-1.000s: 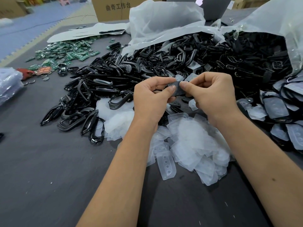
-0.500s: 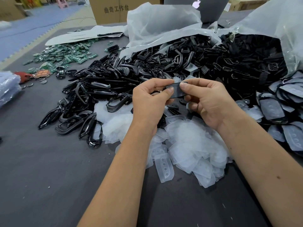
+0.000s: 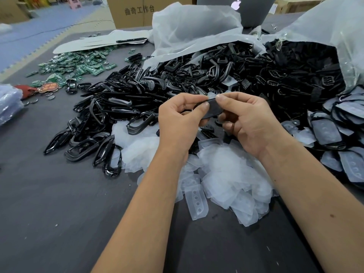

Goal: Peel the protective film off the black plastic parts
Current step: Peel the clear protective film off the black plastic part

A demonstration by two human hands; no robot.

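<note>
Black part (image 3: 212,110): small flat dark plastic piece, held up above the desk (image 3: 49,213) between both hands, over the middle of the clutter.
Left hand (image 3: 177,123): fingers curled, thumb and forefinger pinch the part's left end.
Right hand (image 3: 248,123): thumb and forefinger pinch the part's upper right edge; other fingers curled under it. Cannot tell if film is already lifting.
Peeled films (image 3: 226,178): heap of cloudy clear pieces on the desk just below the hands, toward the near edge; one strip with a row of holes (image 3: 197,201) at the heap's near side.
Frame pile (image 3: 122,107): glossy black loop-shaped frames, big spread left of the hands, reaching toward the desk's middle.
Bag of parts (image 3: 295,75): clear plastic bag lying open at the far right, black parts spilling out toward the hands.
Filmed parts (image 3: 334,138): black pieces with cloudy film on top, stacked at the right edge.
Circuit boards (image 3: 74,66): green boards scattered at the far left.
White sheets (image 3: 94,43): flat at the far left edge, black pen (image 3: 131,40) on top.
Laptop (image 3: 246,8): grey lid at the far edge, behind the bag.
Cardboard box (image 3: 137,12): beyond the far edge, printed characters on it.
Wrapped bundle (image 3: 9,105): clear plastic, at the left edge.
</note>
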